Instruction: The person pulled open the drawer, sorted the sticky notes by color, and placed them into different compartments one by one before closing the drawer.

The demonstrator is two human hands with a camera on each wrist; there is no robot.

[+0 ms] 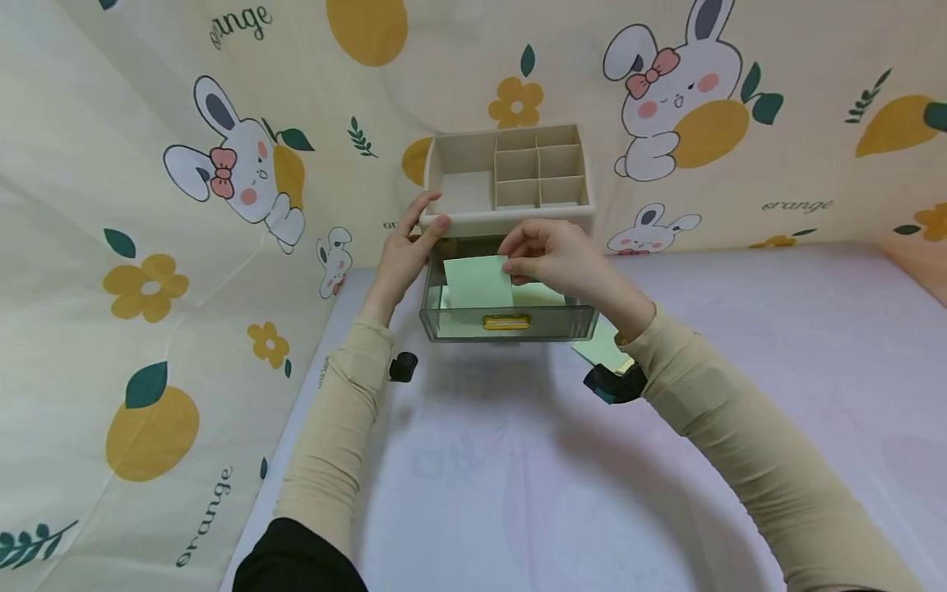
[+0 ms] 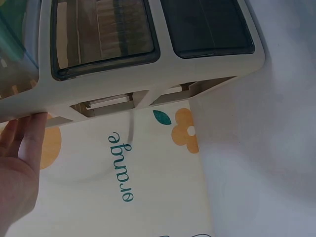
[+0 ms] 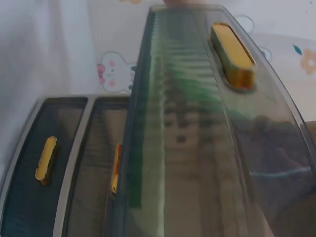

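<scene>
Between the thumb and fingers of the right hand [image 1: 555,256], a green paper [image 1: 477,281] was pinched; below them, a pulled-out drawer [image 1: 455,327] was seen; the organizer [image 1: 473,222] was gripped by the left hand [image 1: 405,256].

**Bare left hand [image 2: 22,173] at the lower edge of a cream plastic cabinet with rounded corners [image 2: 212,66]**

Cabinet slants across the top of the view. Hand at far left, partly cut off by the border; fingers extended and close together, tips against the edge. Three panes in the frame: a clear one with a blurred green shape [image 2: 12,37] behind it, a smoky see-through middle pane [image 2: 106,34] showing upright stripes, a near-black rectangular pane [image 2: 210,27]. Beneath, slots [image 2: 108,103] in the cream plastic. Backdrop: cream printed cloth [image 2: 79,197] bearing green script "orange", a dark green leaf [image 2: 162,117], an orange flower, white-centred [image 2: 181,132]. Right: pale bluish-white surface [image 2: 256,163].
</scene>
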